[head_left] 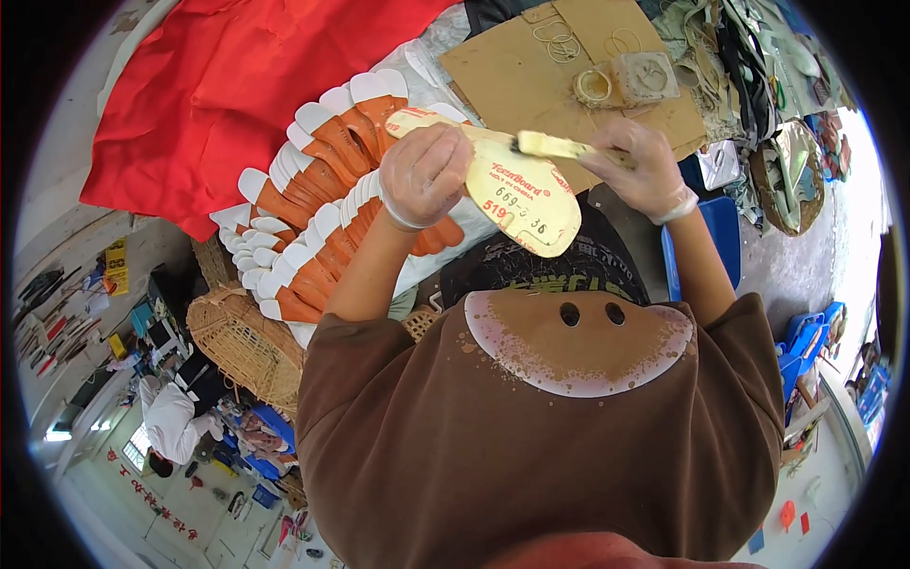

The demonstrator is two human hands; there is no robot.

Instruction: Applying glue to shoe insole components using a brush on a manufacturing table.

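Note:
My left hand (427,174), in a clear plastic glove, is closed on the upper end of a cream shoe insole board (523,201) with red and black print. The board is held tilted above the work surface. My right hand (645,166), gloved the same way, grips a brush (557,146) with a pale handle. Its dark tip is at the board's edge; whether it touches the surface I cannot tell. Left of the board lie overlapping rows of orange-brown insoles (327,156) with white ends.
Red cloth (256,85) covers the far left. At the far right, a cardboard sheet (512,66) carries rubber bands, a tape-like ring (592,87) and a crusted, whitish container (646,78). A wicker basket (246,346) stands left, a blue bin (716,242) right. Another person (175,422) is farther off at left.

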